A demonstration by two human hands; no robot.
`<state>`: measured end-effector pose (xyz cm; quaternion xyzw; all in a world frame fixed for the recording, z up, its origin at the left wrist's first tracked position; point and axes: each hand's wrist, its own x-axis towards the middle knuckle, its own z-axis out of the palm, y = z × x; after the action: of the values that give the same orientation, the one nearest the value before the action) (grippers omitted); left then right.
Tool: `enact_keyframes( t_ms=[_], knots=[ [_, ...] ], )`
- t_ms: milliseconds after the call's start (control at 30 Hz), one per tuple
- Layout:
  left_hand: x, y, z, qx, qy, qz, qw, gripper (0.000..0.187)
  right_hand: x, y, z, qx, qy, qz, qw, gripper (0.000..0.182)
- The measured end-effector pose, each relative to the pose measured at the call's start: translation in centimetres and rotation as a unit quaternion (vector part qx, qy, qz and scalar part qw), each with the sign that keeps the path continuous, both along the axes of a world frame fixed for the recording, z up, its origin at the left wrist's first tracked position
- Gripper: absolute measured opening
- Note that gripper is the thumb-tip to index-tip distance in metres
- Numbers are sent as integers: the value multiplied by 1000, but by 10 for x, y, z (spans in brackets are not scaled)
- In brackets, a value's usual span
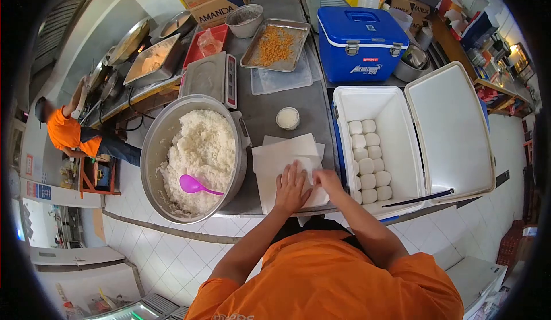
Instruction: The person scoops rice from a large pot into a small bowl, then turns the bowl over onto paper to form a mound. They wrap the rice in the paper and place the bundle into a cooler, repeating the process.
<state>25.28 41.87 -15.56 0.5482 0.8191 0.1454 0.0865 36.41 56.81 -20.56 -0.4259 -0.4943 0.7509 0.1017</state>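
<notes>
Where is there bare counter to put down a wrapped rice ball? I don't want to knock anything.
Bare steel lies around the small cup, between the scale and the open cooler. Crowded: the paper sheets under both hands, and the rice pot.

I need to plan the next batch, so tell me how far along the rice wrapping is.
Done: two rows of white wrapped balls already sit in the open white cooler. In hand: the left hand and right hand press on the white paper sheets on the counter. Left: the big pot is still heaped with cooked rice, the pink spoon lying in it, and much of the cooler floor is bare.
</notes>
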Motion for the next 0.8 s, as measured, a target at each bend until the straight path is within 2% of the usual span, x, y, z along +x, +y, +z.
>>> enact_keyframes(
  t_ms=[33,67,100,167,200,267,300,367,400,467,567,600,667,800],
  knots=[
    [-2,1,0,40,7,0,999,71,-13,14,7,-40,6,-9,999,36],
    [-4,2,-1,38,5,-3,999,71,-30,27,12,125,-100,2,987,42],
    [-8,3,-4,36,15,-21,999,66,-47,40,16,283,-202,14,937,49],
    [-15,4,-9,33,24,-42,998,61,-70,65,16,370,-224,55,900,53],
    [-18,4,-12,19,25,-58,998,59,-77,73,7,369,-226,54,900,53],
    [-20,4,-13,5,25,-76,997,57,-86,85,-9,503,-224,111,827,56],
    [-23,4,-12,-9,29,-82,996,58,-85,89,3,503,-225,109,827,56],
    [-27,6,-13,-21,30,-85,996,59,-78,95,39,417,-199,318,828,55],
    [-29,7,-14,4,36,-81,996,61,-81,98,40,417,-203,320,826,55],
    [-31,7,-15,26,39,-81,996,64,-85,98,41,460,-167,426,761,49],
    [-37,11,-3,72,29,-62,995,71,-101,88,44,486,-159,373,774,44],
    [-36,12,-1,52,31,-68,996,72,-104,86,44,486,-161,372,774,44],
    [-32,14,3,33,29,-74,996,74,-105,79,43,531,-179,361,745,32],
    [-28,16,0,-31,26,-50,998,77,-81,52,41,541,-118,312,772,23]
  ],
)
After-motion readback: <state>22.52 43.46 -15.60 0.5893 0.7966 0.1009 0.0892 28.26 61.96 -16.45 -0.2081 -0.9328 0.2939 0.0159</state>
